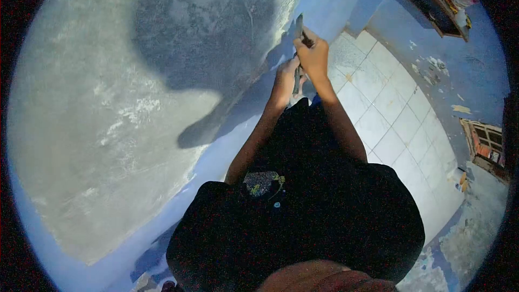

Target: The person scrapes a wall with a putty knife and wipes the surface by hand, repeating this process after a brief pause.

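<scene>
Both hands are close together at the upper middle of the head view, beside the blue part of the wall. My right hand is closed around the dark handle of a flat metal blade tool, whose tip points up along the wall. Just below and to the left, my left hand is closed on a narrow, dark, long object that points down; its exact kind is too small to tell. The hands nearly touch. A bare grey plaster patch with a ragged edge meets the blue paint to their left.
White floor tiles lie to the right. A wooden shelf with pink and other items hangs at the upper right on a peeling blue wall. A small rack stands at the far right. My head's shadow falls on the plaster.
</scene>
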A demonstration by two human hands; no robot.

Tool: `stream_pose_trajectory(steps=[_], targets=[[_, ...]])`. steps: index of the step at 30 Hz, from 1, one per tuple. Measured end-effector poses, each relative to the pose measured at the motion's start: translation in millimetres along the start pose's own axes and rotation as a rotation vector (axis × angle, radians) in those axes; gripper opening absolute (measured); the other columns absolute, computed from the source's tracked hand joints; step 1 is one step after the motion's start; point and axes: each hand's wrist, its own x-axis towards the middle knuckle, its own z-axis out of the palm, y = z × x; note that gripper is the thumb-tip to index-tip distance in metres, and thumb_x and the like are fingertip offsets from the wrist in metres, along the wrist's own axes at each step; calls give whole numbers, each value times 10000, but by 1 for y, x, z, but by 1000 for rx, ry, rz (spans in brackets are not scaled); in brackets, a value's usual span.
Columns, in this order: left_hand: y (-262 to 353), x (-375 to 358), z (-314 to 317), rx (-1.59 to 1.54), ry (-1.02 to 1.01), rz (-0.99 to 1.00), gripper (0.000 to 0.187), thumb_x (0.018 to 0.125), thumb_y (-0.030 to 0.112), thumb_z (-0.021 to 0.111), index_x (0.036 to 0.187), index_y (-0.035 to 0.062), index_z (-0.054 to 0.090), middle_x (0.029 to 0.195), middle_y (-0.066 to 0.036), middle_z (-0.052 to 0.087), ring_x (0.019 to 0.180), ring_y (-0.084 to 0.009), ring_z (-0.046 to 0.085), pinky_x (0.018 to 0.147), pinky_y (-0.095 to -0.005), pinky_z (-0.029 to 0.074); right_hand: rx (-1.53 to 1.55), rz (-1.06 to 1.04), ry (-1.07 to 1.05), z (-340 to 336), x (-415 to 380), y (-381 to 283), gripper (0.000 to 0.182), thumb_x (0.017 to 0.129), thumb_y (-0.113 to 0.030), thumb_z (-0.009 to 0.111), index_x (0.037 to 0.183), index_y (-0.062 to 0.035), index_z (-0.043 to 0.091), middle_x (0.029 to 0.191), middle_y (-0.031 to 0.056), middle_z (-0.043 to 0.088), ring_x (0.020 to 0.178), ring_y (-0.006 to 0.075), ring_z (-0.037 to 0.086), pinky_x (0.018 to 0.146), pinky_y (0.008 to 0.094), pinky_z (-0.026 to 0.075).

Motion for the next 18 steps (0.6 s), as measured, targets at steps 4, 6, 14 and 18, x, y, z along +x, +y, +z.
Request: stream_pose_trajectory(steps=[4,6,14,18], targets=[[-9,-12,-16,23,95,79,395,893,409,473,742,46,512,539,-25,466,326,-105,369,303,-252,259,49,24,-141,8,-17,-14,150,801,-79,558,906,17,606,571,-7,483,555,55,430,492,249,371],[-5,-21,-19,25,147,80,389,891,406,482,747,46,518,543,-18,467,344,-96,373,322,-245,258,38,54,-178,7,-21,-22,248,773,-72,572,1006,5,607,634,69,571,575,105,521,538,277,431],[-56,-62,-44,-267,96,86,291,886,339,437,738,96,496,538,20,430,398,-93,389,362,-231,289,26,44,-343,23,-79,-7,478,816,-41,557,1286,-42,469,817,65,642,675,60,536,623,220,464],[-64,-69,-47,-298,85,29,277,888,343,427,745,114,486,541,28,425,404,-90,384,362,-231,286,317,240,-425,32,-88,13,521,822,32,550,1322,-31,417,859,81,644,768,92,595,687,227,503]])
